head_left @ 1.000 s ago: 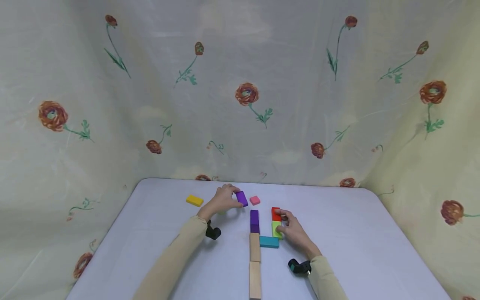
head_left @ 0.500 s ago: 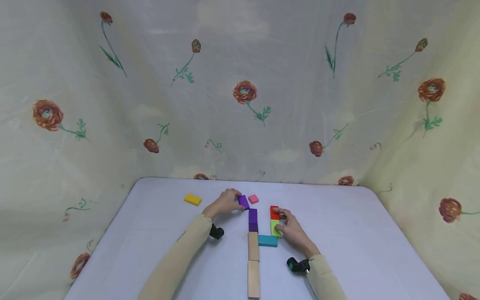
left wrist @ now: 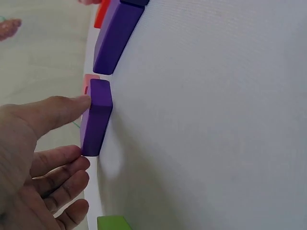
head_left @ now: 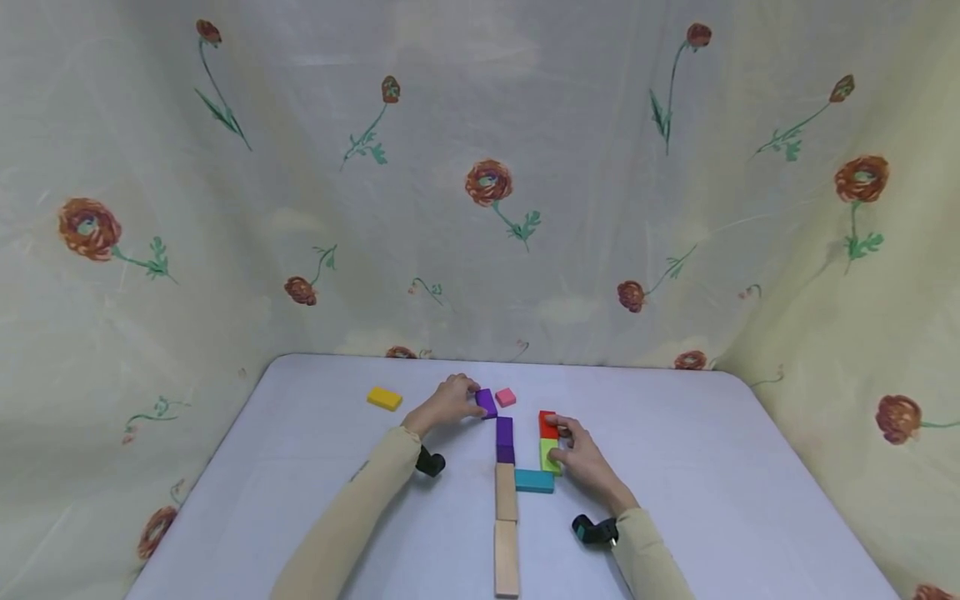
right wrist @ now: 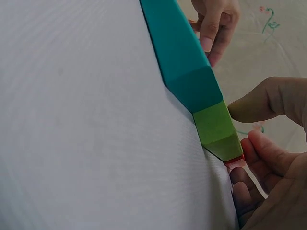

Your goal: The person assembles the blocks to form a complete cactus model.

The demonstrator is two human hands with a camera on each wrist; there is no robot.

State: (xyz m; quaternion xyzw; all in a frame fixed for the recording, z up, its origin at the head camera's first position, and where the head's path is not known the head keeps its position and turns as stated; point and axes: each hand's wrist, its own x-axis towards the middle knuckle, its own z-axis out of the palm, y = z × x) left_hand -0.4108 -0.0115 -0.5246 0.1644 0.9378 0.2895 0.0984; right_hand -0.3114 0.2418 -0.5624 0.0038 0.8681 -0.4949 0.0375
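Observation:
My left hand (head_left: pixel 447 402) pinches a purple block (left wrist: pixel 99 112) between thumb and fingertips. This block is tilted slightly off the row's line, with a small gap to another purple block (head_left: pixel 505 435) at the row's far end. Two plain wooden blocks (head_left: pixel 506 492) continue the row towards me. A teal block (head_left: pixel 534 481) juts out rightwards from the row. From its outer end a lime green block (right wrist: pixel 217 125) and a red block (head_left: pixel 547 423) run away from me in line. My right hand (head_left: pixel 587 462) holds these two, thumb on the green and a finger on the red.
A pink block (head_left: pixel 506 397) lies just beyond the held purple one. Farther left rests a yellow block (head_left: pixel 384 398). Another green block (left wrist: pixel 113 223) shows below my left hand in the left wrist view. Flowered cloth (head_left: pixel 555 317) rises behind the white table (head_left: pixel 675 467).
My left hand has brought the purple block a little rightwards and nearer to the row's end, then stayed almost still. The right hand keeps its place. The head view has shifted slightly.

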